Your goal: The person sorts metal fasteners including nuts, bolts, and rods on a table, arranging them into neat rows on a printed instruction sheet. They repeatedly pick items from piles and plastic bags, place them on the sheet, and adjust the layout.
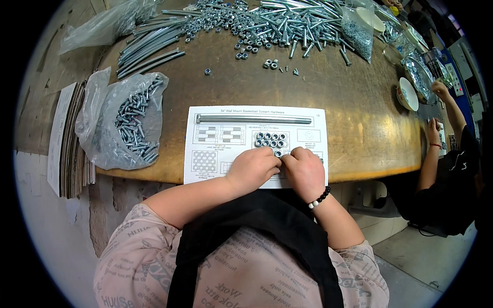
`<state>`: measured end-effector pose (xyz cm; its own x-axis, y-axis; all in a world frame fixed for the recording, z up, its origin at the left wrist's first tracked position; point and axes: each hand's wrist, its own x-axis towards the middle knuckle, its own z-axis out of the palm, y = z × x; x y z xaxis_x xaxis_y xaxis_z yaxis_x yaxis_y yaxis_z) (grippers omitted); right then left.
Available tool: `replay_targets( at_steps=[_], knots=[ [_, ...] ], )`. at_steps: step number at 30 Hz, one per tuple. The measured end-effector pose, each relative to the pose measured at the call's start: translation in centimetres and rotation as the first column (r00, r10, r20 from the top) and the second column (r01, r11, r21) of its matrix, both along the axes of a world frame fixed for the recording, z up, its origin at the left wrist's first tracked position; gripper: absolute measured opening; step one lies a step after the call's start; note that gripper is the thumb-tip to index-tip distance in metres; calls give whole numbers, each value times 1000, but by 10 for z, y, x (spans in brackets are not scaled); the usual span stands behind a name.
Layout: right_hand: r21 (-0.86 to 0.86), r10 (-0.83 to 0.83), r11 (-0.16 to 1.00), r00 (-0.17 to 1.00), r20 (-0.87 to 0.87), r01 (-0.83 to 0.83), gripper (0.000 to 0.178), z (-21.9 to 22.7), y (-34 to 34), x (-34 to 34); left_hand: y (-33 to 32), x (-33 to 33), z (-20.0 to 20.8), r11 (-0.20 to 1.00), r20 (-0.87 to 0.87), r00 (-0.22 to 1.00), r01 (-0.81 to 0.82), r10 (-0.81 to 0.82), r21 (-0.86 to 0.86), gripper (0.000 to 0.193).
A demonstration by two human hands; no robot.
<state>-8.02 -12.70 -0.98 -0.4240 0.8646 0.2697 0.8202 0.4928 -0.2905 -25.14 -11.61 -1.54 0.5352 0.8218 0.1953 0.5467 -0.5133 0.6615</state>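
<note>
A white printed card (229, 151) with hardware drawings lies on the table in front of me. Across its top rests a long steel bolt (254, 120). Below that, several hex nuts (271, 139) sit in rows on a drawn box, with another nut (278, 153) just under them. My left hand (254, 167) is closed over the card's lower middle, its fingertips pinched beside that nut. My right hand (304, 172) is also closed, thumb and forefinger pressed together close to the left fingertips. Whatever either hand holds is hidden by the fingers.
Piles of nuts (208, 20), bolts (305, 25) and long rods (154, 43) cover the table's far side. A plastic bag of bolts (110, 146) and stacked cards (72, 138) lie left. Bowls (406, 94) and a co-worker's arms (436, 136) are at right.
</note>
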Motion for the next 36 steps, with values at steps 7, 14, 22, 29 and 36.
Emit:
replay_targets(
  at_steps=[7, 14, 22, 29, 36],
  knots=[
    [-33, -17, 999, 998, 52, 19, 5, 7, -3, -3, -1, -5, 0, 1000, 16, 1000, 16, -16, 1, 16],
    [-49, -46, 997, 993, 111, 52, 5, 10, -17, -6, -6, -7, 2, 992, 82, 994, 83, -75, -98, 34],
    [-29, -54, 998, 998, 35, 55, 9, 1, -22, -5, -7, -4, -1, 991, 83, 991, 110, -104, -72, 40],
    [-13, -67, 998, 997, 48, 68, 12, 4, -18, -8, -6, -5, -3, 991, 75, 992, 112, -107, -72, 40],
    [-15, -8, 1000, 999, 41, 9, 8, 4, -24, -6, -6, -5, -3, 993, 82, 991, 106, -102, -55, 37]
  ],
)
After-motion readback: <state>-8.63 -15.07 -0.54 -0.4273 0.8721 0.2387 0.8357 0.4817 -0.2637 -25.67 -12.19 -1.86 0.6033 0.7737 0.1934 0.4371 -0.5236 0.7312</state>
